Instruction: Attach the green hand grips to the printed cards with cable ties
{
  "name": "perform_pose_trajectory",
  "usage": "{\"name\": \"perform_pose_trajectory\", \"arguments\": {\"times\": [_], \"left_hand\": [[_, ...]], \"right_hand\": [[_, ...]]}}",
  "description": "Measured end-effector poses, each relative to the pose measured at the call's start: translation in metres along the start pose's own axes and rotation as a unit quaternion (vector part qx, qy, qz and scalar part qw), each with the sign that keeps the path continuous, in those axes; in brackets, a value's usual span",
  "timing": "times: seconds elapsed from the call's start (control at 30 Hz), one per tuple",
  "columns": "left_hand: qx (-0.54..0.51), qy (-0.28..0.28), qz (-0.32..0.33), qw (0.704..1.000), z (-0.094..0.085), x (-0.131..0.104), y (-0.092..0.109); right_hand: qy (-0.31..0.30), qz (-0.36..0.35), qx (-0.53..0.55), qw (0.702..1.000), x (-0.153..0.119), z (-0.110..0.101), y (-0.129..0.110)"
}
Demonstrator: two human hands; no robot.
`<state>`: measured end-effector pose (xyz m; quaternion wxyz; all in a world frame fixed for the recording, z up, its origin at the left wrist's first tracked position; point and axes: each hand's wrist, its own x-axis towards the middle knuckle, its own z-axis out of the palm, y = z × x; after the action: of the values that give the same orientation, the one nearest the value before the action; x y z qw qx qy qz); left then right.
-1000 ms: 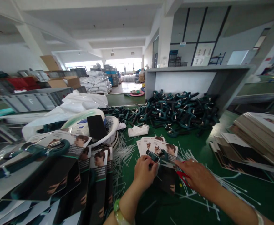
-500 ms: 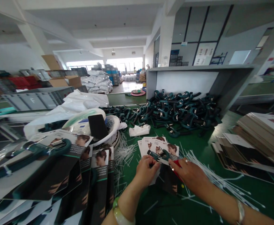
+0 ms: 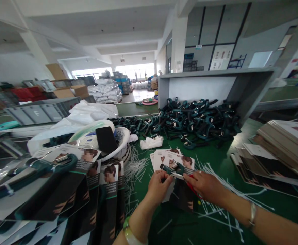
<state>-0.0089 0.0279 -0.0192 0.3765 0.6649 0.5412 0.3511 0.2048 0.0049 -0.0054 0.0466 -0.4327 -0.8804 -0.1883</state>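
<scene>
A dark green hand grip strengthener (image 3: 177,167) with a metal spring lies on a printed backing card (image 3: 184,199), at the front of a small fan of cards (image 3: 157,158). My left hand (image 3: 159,185) is closed in a pinch at the near side of the strengthener; what lies between the fingertips is hidden. My right hand (image 3: 206,185) grips scissors (image 3: 193,187) with red handles. Their pale blades point left and reach my left fingertips, just below the spring. Whether the blades are apart I cannot tell.
More strengtheners (image 3: 189,119) are heaped before a grey bin (image 3: 256,92). White cable ties (image 3: 222,200) lie scattered right and left of the cards. Carded strengtheners (image 3: 49,190) pile up at left, beside a white basin (image 3: 125,136) with a black phone-like slab (image 3: 106,139). Stacked cards (image 3: 281,146) stand right.
My right hand and forearm have shifted slightly, with the scissors still at my left fingertips. My left hand and the strengthener keep nearly the same place.
</scene>
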Motion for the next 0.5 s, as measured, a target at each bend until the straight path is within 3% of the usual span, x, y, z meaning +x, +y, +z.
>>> {"name": "perform_pose_trajectory", "arguments": {"times": [0.2, 0.3, 0.37, 0.43, 0.5], "left_hand": [[-0.014, 0.025, -0.003, 1.000, -0.002, 0.003, -0.005], [-0.025, 0.130, -0.061, 0.989, -0.014, 0.005, -0.012], [0.012, 0.200, -0.071, 0.977, -0.024, 0.002, -0.015], [0.075, 0.174, -0.054, 0.980, -0.032, -0.005, -0.014], [0.131, 0.087, -0.045, 0.987, -0.035, -0.014, -0.010]], "right_hand": [[-0.110, 0.060, 0.166, 0.978, 0.000, -0.015, -0.003], [-0.142, 0.098, 0.258, 0.951, 0.004, -0.034, 0.003], [-0.196, 0.115, 0.300, 0.926, 0.011, -0.048, 0.008], [-0.259, 0.108, 0.329, 0.902, 0.023, -0.060, 0.013], [-0.296, 0.090, 0.344, 0.886, 0.036, -0.067, 0.014]]}}
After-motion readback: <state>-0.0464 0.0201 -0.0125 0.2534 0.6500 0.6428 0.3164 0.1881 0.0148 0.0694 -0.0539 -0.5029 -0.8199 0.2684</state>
